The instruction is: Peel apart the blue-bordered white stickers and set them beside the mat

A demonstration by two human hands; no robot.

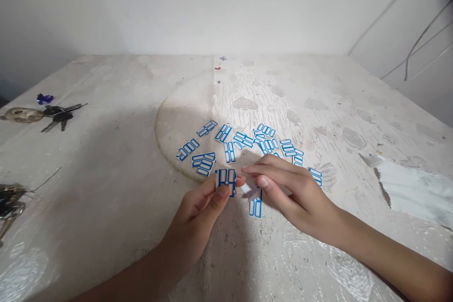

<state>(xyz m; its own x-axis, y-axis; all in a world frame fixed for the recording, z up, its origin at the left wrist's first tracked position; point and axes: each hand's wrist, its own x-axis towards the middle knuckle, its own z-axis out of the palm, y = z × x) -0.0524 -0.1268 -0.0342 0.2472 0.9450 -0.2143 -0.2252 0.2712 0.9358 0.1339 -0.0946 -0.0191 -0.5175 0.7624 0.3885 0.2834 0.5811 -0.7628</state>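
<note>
My left hand (201, 210) is closed, thumb on top, around a small stack of white paper labels (226, 178) printed with blue-edged boxes. Just to its right, my right hand (304, 196) pinches a small white paper piece (249, 190) between thumb and fingers; it is blurred and its printed side does not show. Loose labels (230, 152) of the same blue and white kind lie scattered in an arc beyond both hands, some overlapping. One label (255, 208) rests below the right fingertips, and another label (314, 177) is partly covered by the right hand.
A bunch of keys (60, 112) with a pale fob and a crumpled blue scrap (45, 98) lie at the left. Nearer on that side is another metal object (12, 205), cut off by the edge. Torn white paper (417, 188) lies right, on the patterned table cover (116, 226).
</note>
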